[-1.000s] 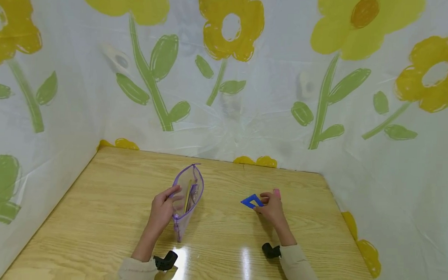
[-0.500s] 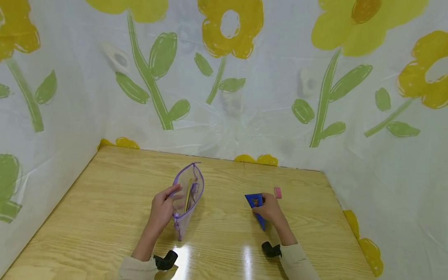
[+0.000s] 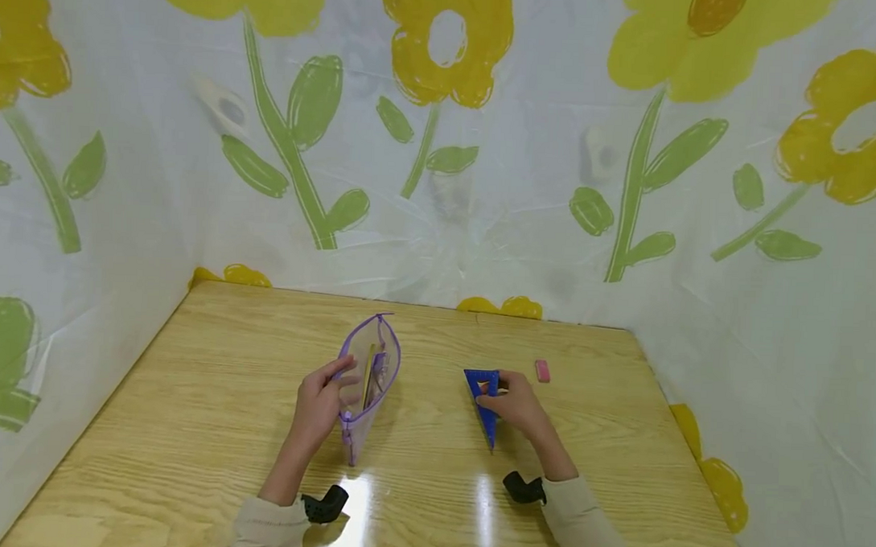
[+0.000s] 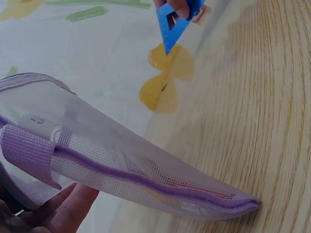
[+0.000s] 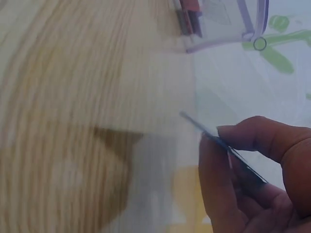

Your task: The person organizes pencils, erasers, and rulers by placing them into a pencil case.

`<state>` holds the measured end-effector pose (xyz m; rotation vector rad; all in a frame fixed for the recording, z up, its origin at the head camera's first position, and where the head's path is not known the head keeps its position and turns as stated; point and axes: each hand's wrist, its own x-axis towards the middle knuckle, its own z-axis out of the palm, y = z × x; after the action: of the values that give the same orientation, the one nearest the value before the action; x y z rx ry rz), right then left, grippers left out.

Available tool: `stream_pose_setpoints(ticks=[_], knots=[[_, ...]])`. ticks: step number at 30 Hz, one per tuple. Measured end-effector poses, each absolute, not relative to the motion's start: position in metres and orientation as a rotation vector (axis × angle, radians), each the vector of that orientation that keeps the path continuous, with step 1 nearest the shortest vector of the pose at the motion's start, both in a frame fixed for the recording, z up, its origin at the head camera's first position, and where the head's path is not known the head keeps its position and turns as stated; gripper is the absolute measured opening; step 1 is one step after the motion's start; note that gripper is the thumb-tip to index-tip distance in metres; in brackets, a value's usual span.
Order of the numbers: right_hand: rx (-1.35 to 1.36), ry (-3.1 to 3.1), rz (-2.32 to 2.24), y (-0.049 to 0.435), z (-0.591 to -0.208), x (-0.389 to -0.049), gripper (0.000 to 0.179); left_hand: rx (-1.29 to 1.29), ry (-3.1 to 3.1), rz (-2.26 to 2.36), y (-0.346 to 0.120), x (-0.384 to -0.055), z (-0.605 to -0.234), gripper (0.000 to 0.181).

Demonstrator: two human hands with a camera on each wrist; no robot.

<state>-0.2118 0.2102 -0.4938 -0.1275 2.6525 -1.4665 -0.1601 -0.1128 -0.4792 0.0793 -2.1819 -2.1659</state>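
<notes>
My left hand [image 3: 319, 398] grips the near side of a see-through mesh pencil pouch [image 3: 360, 438] with purple edging, its mouth spread wide. Inside it a yellow pencil [image 3: 368, 377] and other small items show. In the left wrist view the pouch [image 4: 121, 150] fills the lower left, its purple zip strip running along it. To the right, my right hand [image 3: 518, 403] pinches a blue set square [image 3: 488, 420] between thumb and fingers, one corner pointing down. Edge-on, the set square [image 5: 243, 165] looks thin in the right wrist view.
A pink eraser [image 3: 542, 370] lies on the wooden table [image 3: 209, 410] beyond the right hand. White sheets with printed flowers [image 3: 441, 185] stand at the back and both sides. A black wrist camera [image 3: 325, 505] sits at the left sleeve, another [image 3: 523, 487] at the right.
The set square has turned so its long point faces down, and the right hand has moved slightly left with it. The eraser, partly covered before, now shows fully. The left hand keeps its grip.
</notes>
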Motion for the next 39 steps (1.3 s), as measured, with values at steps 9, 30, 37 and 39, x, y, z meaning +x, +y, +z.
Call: stream_pose_setpoints(ticks=[9, 30, 37, 39], knots=[[-0.108, 2.555, -1.653, 0.19, -0.494, -0.204, 0.015, 0.105, -2.176, -2.174, -0.113, -0.159, -0.479, 0.049], [-0.374, 2.309, -2.01, 0.11, -0.448, -0.209, 0.048, 0.052, -2.212, -2.144, -0.113, -0.157, -0.479, 0.051], [-0.364, 2.283, -2.07, 0.085, -0.435, -0.211, 0.051, 0.065, -2.188, -2.175, -0.11, -0.157, -0.48, 0.052], [-0.367, 2.283, -2.118, 0.079, -0.431, -0.212, 0.051, 0.065, -2.187, -2.175, -0.109, -0.157, -0.48, 0.051]])
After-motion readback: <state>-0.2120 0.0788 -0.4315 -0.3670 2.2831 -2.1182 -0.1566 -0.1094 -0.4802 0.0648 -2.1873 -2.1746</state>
